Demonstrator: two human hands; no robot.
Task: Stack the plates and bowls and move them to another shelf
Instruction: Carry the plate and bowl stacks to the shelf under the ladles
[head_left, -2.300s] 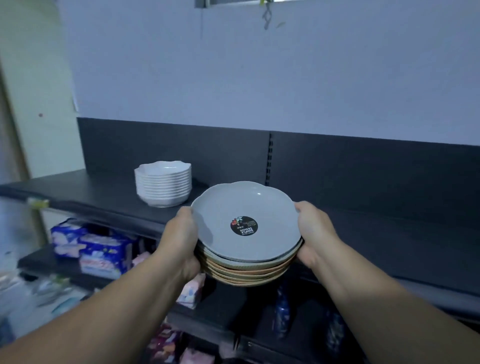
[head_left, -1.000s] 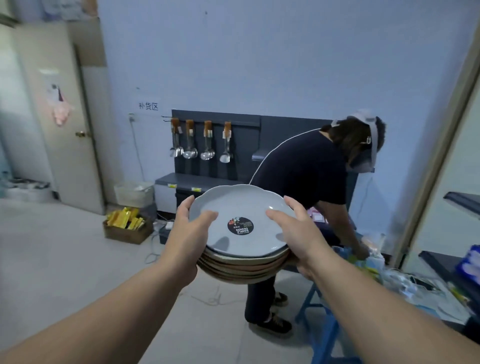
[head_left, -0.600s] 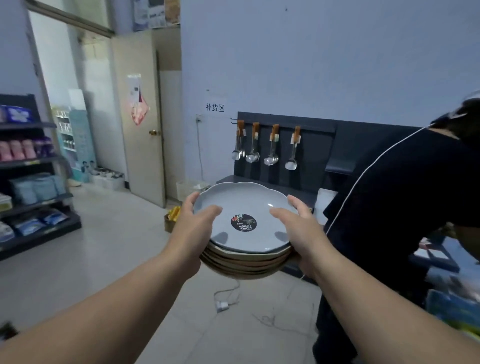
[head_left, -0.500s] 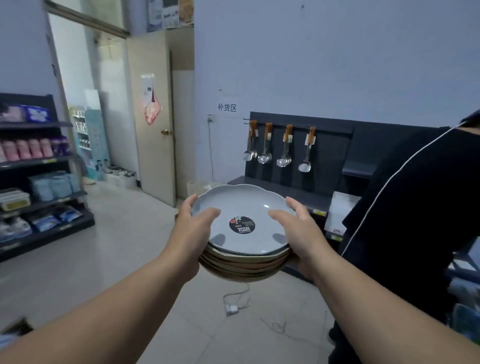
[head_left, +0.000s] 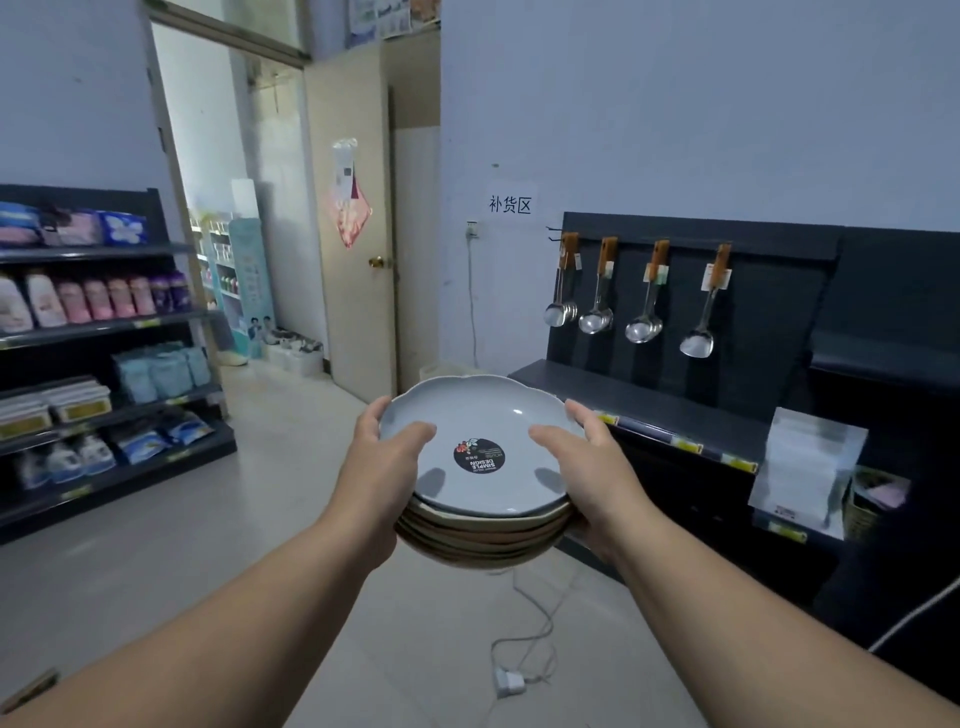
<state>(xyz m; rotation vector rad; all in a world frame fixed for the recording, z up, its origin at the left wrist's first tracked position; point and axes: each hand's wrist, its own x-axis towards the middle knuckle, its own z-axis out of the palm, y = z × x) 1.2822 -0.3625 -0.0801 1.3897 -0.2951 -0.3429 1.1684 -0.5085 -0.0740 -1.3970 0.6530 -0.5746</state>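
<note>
I carry a stack of plates (head_left: 483, 499) in the air at chest height. The top plate is grey-blue with a scalloped rim and a round black sticker in its middle; several beige and brown plates lie under it. My left hand (head_left: 379, 467) grips the stack's left side, thumb on the top plate and fingers underneath. My right hand (head_left: 592, 467) grips the right side the same way. A dark shelf (head_left: 649, 405) stands just beyond the stack, to the right.
Ladles (head_left: 644, 301) hang on the dark shelf's back panel. Stocked store shelves (head_left: 93, 364) line the left wall. A door (head_left: 353, 234) stands open ahead. A white cable with a plug (head_left: 511, 680) lies on the tiled floor below the stack. A dark sleeve (head_left: 893, 613) shows at the right edge.
I turned left away from the black shelf with the white bowls. The other person slid out of view to the right. My thumbs moved onto the top plate; the stack stays held.
</note>
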